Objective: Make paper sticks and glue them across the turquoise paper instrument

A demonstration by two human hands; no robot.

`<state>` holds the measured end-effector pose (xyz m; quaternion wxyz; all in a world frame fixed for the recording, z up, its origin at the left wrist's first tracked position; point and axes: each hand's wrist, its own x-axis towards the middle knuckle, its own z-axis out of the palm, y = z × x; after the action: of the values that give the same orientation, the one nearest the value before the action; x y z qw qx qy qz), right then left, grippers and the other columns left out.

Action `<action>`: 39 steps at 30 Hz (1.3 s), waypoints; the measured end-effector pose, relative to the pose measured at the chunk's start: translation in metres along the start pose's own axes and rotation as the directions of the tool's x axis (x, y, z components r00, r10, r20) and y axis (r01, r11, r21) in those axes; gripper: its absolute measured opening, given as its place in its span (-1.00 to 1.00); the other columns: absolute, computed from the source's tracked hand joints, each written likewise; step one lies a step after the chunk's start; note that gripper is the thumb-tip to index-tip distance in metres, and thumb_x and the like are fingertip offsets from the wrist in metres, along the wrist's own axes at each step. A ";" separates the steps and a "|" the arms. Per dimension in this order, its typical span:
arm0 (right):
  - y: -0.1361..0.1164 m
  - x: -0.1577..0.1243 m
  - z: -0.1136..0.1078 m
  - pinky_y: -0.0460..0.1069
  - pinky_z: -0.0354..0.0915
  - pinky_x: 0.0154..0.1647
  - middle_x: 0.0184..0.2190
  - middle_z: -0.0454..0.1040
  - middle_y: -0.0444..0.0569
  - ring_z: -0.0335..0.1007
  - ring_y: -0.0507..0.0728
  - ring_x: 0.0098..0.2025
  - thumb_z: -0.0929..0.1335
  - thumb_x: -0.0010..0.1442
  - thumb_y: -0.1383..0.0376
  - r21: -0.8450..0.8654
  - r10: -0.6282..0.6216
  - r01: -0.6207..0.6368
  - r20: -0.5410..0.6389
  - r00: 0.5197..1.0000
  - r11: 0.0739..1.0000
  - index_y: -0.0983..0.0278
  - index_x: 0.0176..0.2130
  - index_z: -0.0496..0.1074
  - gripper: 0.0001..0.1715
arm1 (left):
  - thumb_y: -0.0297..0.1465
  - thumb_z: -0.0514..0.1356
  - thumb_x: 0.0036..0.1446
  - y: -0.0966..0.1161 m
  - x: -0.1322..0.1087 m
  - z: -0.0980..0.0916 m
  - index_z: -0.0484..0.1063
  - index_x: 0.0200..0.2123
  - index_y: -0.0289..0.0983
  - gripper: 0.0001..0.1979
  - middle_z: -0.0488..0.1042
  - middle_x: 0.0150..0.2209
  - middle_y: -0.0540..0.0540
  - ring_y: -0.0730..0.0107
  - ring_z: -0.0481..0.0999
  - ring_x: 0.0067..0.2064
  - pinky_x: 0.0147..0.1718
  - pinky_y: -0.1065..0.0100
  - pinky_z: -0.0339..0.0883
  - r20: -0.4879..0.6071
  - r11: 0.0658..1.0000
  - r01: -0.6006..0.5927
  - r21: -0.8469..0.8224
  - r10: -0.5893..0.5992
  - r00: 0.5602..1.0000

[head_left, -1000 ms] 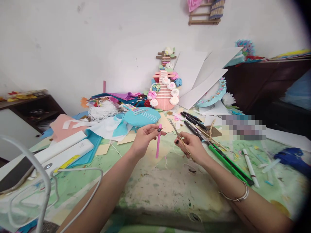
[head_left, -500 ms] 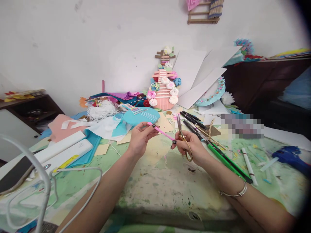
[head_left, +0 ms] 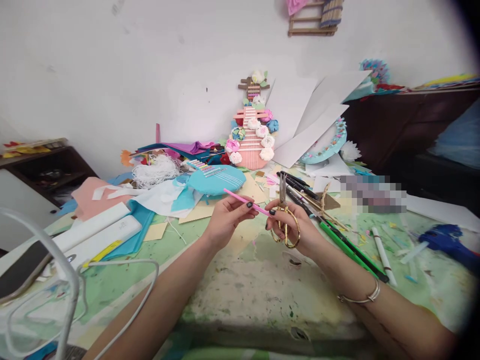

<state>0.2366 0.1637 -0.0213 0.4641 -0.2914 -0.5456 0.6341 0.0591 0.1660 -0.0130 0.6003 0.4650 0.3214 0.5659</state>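
Note:
A thin pink strip [head_left: 233,195], perhaps rolled paper, runs slanting between my two hands. My left hand [head_left: 227,221] pinches it between thumb and fingers, and its free end sticks out past them to the upper left. At the lower right end, the thumb and fingers of my right hand [head_left: 300,231] grip the same strip. That hand also carries a pair of scissors [head_left: 283,192] with gold handles, blades pointing up and nearly together. Behind my left hand lies a turquoise oval piece [head_left: 217,180] with white strings and a row of small coloured sticks.
A pink lute-shaped craft [head_left: 250,150] with paper flowers leans on the wall. Black pens [head_left: 300,186], a green-edged cutter-like tool [head_left: 352,251], a white marker [head_left: 383,255] and a blue glue gun [head_left: 446,245] lie right. White cable [head_left: 150,287] loops across the left.
My left hand has shifted right along the strip, closer to my right hand, so more of the free end shows. The scissors have turned, showing both handle loops.

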 end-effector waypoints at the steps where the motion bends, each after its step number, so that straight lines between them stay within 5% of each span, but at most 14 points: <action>1: 0.000 0.000 -0.001 -0.16 0.02 -0.72 -0.64 0.44 -0.19 0.09 -0.09 -0.76 0.34 0.09 0.23 -0.042 -0.013 0.012 -0.019 1.000 0.999 0.26 -0.27 0.31 -0.81 | -0.38 0.35 -0.12 0.001 0.001 -0.001 0.47 -0.34 -0.35 -0.76 0.51 -0.43 -0.07 0.44 0.49 -0.39 -0.31 0.36 0.35 -0.018 1.000 -0.026 -0.010 0.025 1.000; 5: -0.001 0.001 -0.002 -0.15 -0.02 -0.75 -0.74 0.35 -0.21 0.05 -0.08 -0.79 0.36 0.09 0.08 -0.237 -0.051 0.036 -0.060 0.997 0.971 0.29 -0.31 0.33 -0.68 | -0.36 0.33 -0.08 0.006 0.002 -0.003 0.41 -0.39 -0.32 -0.80 0.43 -0.43 0.00 0.50 0.42 -0.37 -0.29 0.37 0.34 -0.073 0.992 -0.112 -0.050 0.108 0.992; 11: 0.000 -0.002 0.004 -0.15 0.02 -0.74 -0.68 0.39 -0.17 0.07 -0.10 -0.76 0.41 0.00 0.11 -0.302 0.000 0.003 0.012 1.000 0.953 0.33 -0.27 0.38 -0.63 | -0.37 0.29 -0.03 0.003 0.000 0.001 0.35 -0.41 -0.31 -0.82 0.38 -0.45 0.02 0.51 0.38 -0.37 -0.27 0.34 0.34 0.015 0.997 -0.068 -0.027 0.068 0.998; 18: 0.001 -0.003 0.009 -0.17 0.01 -0.75 -0.70 0.39 -0.18 0.05 -0.11 -0.77 0.33 -0.04 0.34 -0.375 -0.005 -0.006 -0.027 1.000 0.927 0.31 -0.43 0.35 -0.92 | -0.34 0.30 -0.04 -0.002 -0.003 0.005 0.37 -0.41 -0.32 -0.80 0.41 -0.45 0.00 0.48 0.42 -0.38 -0.29 0.34 0.33 0.100 0.998 -0.056 0.021 0.054 0.994; 24: 0.002 -0.003 0.008 -0.18 0.04 -0.76 -0.73 0.36 -0.21 0.08 -0.10 -0.77 0.29 -0.05 0.38 -0.425 -0.017 -0.009 -0.057 0.998 0.905 0.30 -0.46 0.34 -0.96 | -0.39 0.35 -0.11 0.000 0.001 -0.002 0.41 -0.43 -0.32 -0.81 0.47 -0.44 -0.03 0.46 0.44 -0.35 -0.25 0.34 0.34 -0.034 0.993 -0.119 -0.007 0.119 0.992; 29: 0.003 -0.002 0.007 -0.18 0.05 -0.73 -0.73 0.34 -0.21 0.09 -0.10 -0.75 0.30 -0.04 0.37 -0.441 -0.032 -0.002 -0.069 0.997 0.898 0.30 -0.46 0.34 -0.98 | -0.42 0.34 -0.11 0.000 0.002 -0.007 0.44 -0.48 -0.32 -0.86 0.52 -0.44 -0.05 0.40 0.48 -0.33 -0.24 0.30 0.35 -0.031 0.989 -0.151 0.004 0.151 0.988; 39: 0.004 -0.003 0.006 -0.16 0.08 -0.67 -0.72 0.35 -0.20 0.14 -0.08 -0.72 0.30 -0.06 0.38 -0.481 -0.066 0.031 -0.055 0.996 0.876 0.30 -0.48 0.33 -0.98 | -0.44 0.38 -0.20 0.007 0.006 -0.010 0.45 -0.52 -0.32 -0.84 0.53 -0.47 -0.02 0.47 0.49 -0.35 -0.24 0.37 0.35 -0.175 0.984 -0.111 -0.140 0.086 0.981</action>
<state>0.2312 0.1585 -0.0237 0.4120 -0.4053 -0.6761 0.4570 0.0479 0.1736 -0.0097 0.5752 0.3847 0.3044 0.6546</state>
